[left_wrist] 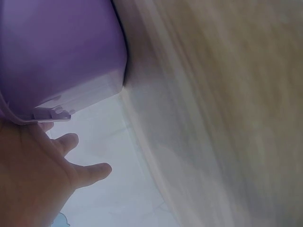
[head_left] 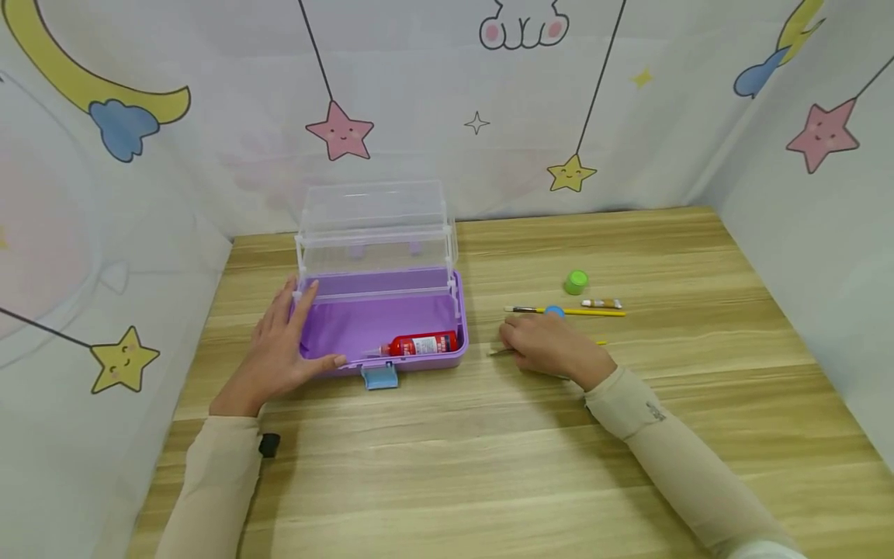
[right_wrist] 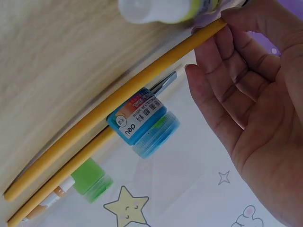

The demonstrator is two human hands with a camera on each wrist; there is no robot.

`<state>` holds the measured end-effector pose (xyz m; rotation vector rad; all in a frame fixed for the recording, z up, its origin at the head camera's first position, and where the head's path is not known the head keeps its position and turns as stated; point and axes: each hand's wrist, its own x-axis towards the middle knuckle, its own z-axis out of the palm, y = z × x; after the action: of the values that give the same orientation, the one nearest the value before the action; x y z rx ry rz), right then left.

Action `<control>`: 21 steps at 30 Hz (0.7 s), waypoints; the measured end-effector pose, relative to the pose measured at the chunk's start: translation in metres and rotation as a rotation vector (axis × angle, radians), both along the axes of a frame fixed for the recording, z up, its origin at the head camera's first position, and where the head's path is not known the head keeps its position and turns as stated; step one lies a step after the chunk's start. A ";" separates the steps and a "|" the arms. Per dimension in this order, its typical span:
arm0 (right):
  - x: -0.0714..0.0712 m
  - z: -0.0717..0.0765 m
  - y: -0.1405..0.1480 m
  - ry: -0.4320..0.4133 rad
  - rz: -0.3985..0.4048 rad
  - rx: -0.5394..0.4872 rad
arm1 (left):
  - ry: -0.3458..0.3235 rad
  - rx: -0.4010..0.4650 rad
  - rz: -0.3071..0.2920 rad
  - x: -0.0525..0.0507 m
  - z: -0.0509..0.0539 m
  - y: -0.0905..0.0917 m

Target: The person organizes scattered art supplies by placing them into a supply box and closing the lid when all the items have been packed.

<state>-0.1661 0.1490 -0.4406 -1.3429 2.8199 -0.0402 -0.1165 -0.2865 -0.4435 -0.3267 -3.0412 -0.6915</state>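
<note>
Right of the box (head_left: 331, 318), on the desk (head_left: 419, 466), the right hand (head_left: 548, 341) is palm-down over the near brush (right_wrist: 142, 79). Thumb and fingertip pinch it toward the bristle end; the other fingers stand clear of it. Whether the handle's yellow tail is off the wood, cannot tell.

Left hand (head_left: 282, 341) at the box's left end: thumb over the near rim, fingers spread along the left one, resting there without gripping. Reads as steadying.

Box open, clear trays (head_left: 377, 225) raised on the far side. Red bottle (head_left: 422, 344) lies inside along the near wall, toward the right.

Far brush (head_left: 594, 313) lies beyond the pinched one, roughly parallel; blue jar (head_left: 554, 310) stands between the two. Paint tube (head_left: 602, 303) just past the far brush, green jar (head_left: 576, 282) farther again. White bottle (right_wrist: 158, 10) on the near side, mostly hidden under the right hand from above.

Step in hand, by judgement: taking up the near brush. Next move would call for a firm pinch and a level lift, the long tail clearing jar and bottle. Likeliest fault: the handle swinging and knocking the blue jar.
</note>
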 end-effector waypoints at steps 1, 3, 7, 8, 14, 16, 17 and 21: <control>0.000 0.000 0.000 0.001 -0.001 -0.007 | 0.001 0.000 -0.002 0.000 0.000 0.000; 0.000 0.002 0.000 -0.001 -0.006 -0.020 | 0.003 0.001 -0.003 -0.001 0.000 0.000; 0.002 0.008 0.001 0.008 -0.018 -0.041 | 0.011 -0.002 -0.006 -0.001 -0.002 0.000; 0.003 0.009 0.001 0.023 -0.017 -0.047 | 0.014 -0.003 -0.007 -0.001 -0.002 -0.001; 0.003 0.018 0.003 0.105 0.001 -0.063 | 0.015 0.002 -0.011 0.000 -0.002 0.000; 0.003 0.021 0.003 0.100 0.002 -0.081 | 0.014 0.001 -0.010 0.000 -0.001 0.000; 0.003 0.023 0.004 0.098 0.003 -0.092 | 0.013 -0.001 -0.009 0.000 -0.001 0.000; 0.001 0.028 0.007 0.128 0.023 -0.141 | 0.001 -0.009 0.000 -0.001 0.000 0.000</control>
<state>-0.1653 0.1557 -0.4121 -1.4556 2.9567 -0.1612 -0.1174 -0.2865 -0.4437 -0.3274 -3.0449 -0.6773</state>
